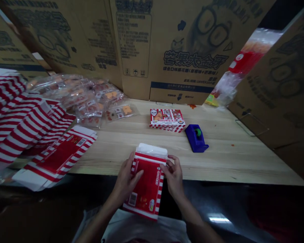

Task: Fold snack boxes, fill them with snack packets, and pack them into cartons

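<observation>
A red box with striped red-and-white edges point(147, 182) is held between my two hands at the table's front edge. Its white end flap point(152, 149) stands out at the far end, and a barcode shows near my body. My left hand point(126, 177) grips the left side, thumb lying across the printed face. On the right side, my right hand point(173, 173) pinches the upper edge between thumb and fingers. Beyond them a small printed carton point(167, 120) sits on the table, with a blue tape dispenser point(195, 139) to its right.
Flat striped boxes point(63, 153) are piled at the left, some overhanging the front edge. Behind them lie several clear packets point(91, 98) of orange pieces. Large cardboard cartons point(172, 50) wall off the back and right. A red-and-clear plastic bag point(243, 64) stands between cartons.
</observation>
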The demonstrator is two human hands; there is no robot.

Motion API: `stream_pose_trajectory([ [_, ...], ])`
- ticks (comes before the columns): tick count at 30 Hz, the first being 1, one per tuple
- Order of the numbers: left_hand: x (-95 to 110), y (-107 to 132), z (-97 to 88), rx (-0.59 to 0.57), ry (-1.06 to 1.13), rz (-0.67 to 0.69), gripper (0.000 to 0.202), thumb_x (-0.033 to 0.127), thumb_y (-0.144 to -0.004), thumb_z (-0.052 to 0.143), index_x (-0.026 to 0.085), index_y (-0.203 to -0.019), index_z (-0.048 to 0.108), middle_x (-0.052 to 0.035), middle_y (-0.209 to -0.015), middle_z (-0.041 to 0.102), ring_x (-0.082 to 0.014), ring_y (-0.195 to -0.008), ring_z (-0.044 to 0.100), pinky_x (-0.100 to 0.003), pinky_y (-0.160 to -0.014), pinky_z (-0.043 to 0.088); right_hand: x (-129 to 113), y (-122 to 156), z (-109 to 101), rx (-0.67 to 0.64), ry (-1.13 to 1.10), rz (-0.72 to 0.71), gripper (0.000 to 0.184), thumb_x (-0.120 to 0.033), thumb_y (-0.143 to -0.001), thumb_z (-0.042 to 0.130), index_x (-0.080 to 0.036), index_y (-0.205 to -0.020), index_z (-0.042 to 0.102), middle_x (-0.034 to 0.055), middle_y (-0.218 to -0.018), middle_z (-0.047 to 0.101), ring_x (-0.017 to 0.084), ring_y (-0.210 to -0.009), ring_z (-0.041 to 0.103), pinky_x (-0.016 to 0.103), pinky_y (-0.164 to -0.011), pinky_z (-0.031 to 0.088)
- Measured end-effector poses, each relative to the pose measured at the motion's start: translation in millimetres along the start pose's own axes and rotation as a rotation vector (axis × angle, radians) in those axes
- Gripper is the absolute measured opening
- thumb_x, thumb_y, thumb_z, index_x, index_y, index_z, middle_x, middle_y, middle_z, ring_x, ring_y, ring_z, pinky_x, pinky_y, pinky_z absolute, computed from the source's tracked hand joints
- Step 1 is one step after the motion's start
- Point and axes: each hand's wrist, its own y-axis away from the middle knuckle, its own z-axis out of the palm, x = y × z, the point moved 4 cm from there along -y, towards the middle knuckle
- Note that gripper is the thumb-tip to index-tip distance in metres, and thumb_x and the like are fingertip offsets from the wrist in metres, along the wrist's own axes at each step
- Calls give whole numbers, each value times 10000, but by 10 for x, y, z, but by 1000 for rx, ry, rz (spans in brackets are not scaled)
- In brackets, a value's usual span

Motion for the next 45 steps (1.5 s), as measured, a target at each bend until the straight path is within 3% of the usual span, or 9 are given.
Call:
stream_pose_trajectory([
  [6,-218,219,172,-221,644,-233,763,398,-832,607,206,-1476,245,-139,-1234,620,-270,-1051,639,-417,-885,529,114,119,-273,-95,244,-24,425,-374,-854,619,-253,-1256,557,70,-1292,620,243,-1172,584,398,-998,465],
  [10,-208,231,223,-265,781,-272,546,330,-732,746,210,-1199,490,-74,-1044,663,-226,-948,639,-339,-818,525,109,179,-319,-142,417,-144,225,-353,-902,554,-231,-1064,649,44,-1070,682,207,-1005,619,318,-888,481],
  [14,-119,113,213,-158,691,-173,176,311,-815,673,180,-813,555,-23,-885,610,-149,-810,572,-244,-712,463,-27,132,-269,-231,435,-244,195,-316,-918,526,-210,-777,610,6,-808,606,159,-786,566,265,-732,445],
  [17,-56,55,213,-3,662,-137,241,289,-835,640,166,-669,517,-5,-817,573,-123,-756,530,-223,-686,424,-102,93,-251,-202,399,-253,198,-304,-876,582,-207,-705,560,-8,-754,563,144,-717,532,254,-672,424],
  [22,-61,31,212,122,750,-251,230,270,-745,717,202,-852,525,47,-725,545,-107,-643,520,-208,-607,417,-119,30,-262,-149,252,-98,247,-299,-798,664,-246,-1026,583,-39,-722,556,137,-657,551,243,-613,447],
  [25,-49,-9,154,20,691,-219,333,266,-770,688,225,-1070,549,10,-838,590,-141,-744,579,-247,-670,456,-178,19,-249,-281,292,-107,167,-305,-814,657,-227,-960,679,12,-811,634,165,-769,600,277,-704,474],
  [30,50,-33,30,-132,432,-17,128,282,-803,663,164,-763,691,-44,-829,586,-165,-794,573,-268,-711,442,-258,41,-287,-379,287,-63,227,-403,-860,612,-209,-814,721,79,-1039,685,220,-980,629,326,-835,483],
  [37,202,-103,-76,-181,263,33,135,263,-801,637,175,-758,730,-26,-706,633,-154,-686,584,-265,-664,439,-350,-69,-256,-469,394,82,236,-372,-680,791,-184,-761,674,28,-787,700,176,-738,640,287,-685,489],
  [45,347,-325,-209,-370,222,-40,178,274,-768,643,149,-658,708,-32,-631,680,-157,-609,593,-260,-601,432,-600,-184,-121,-590,449,102,290,-403,-678,790,-160,-626,641,-10,-604,638,119,-547,558,232,-532,424],
])
